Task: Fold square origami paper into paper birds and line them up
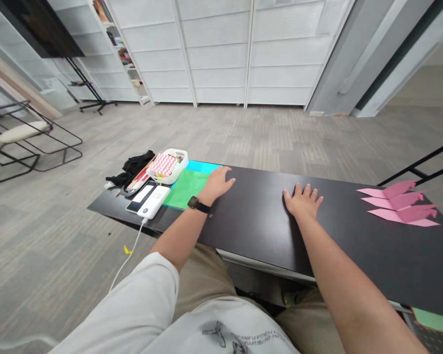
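Observation:
My left hand (217, 186), with a black watch (199, 204) on its wrist, lies at the right edge of a green sheet of paper (187, 188). Its thumb and fingers are apart, and I see nothing held in it. Blue paper (203, 166) shows from under the green sheet. My right hand (303, 200) rests flat on the dark table (258, 206) with its fingers spread. Farther right, three pink folded paper birds (400, 202) stand in a row, apart from my right hand.
Left of the paper are a white basket (184, 156) holding a pink-and-white patterned item, a white power bank (154, 201) with a cable, a phone (138, 199) and black cloth (137, 166). A black-framed chair (25, 130) stands at the left on the floor.

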The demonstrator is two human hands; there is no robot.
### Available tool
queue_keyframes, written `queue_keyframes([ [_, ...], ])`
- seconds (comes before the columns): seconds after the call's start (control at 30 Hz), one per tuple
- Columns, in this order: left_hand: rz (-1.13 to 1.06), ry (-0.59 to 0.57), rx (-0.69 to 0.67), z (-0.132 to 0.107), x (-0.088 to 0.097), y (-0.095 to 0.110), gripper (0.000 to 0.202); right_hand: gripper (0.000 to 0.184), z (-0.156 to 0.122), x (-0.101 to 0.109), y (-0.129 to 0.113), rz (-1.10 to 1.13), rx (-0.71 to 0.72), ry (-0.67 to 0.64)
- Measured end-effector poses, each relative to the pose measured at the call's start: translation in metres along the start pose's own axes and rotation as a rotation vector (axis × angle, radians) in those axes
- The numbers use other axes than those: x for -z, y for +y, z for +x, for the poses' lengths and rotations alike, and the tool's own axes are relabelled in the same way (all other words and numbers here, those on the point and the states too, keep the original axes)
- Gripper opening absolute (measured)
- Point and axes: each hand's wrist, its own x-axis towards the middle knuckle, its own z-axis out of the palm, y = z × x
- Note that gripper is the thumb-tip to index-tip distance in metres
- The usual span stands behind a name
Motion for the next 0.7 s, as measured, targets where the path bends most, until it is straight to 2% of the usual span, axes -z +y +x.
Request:
queue_keyframes([
  [0.1,0.152,0.007,0.146,-0.017,0.018,-0.034,0.035,0.087,0.001,-0.002,0.001,0.017,0.006,0.011],
  [0.2,0.196,-0.047,0.218,-0.037,0.022,-0.052,0.037,0.086,0.0,-0.003,0.001,0.029,0.013,0.026],
  [0.33,0.208,-0.114,0.252,-0.049,0.016,-0.059,0.044,0.085,-0.002,-0.004,0.002,0.03,0.021,0.038],
  [0.43,0.175,-0.135,0.28,-0.05,0.013,-0.063,0.041,0.085,-0.002,-0.004,0.003,0.024,0.025,0.043],
  [0.7,0.075,-0.163,0.326,-0.048,0.022,-0.076,0.041,0.084,-0.001,-0.001,0.002,0.027,0.017,0.026],
])
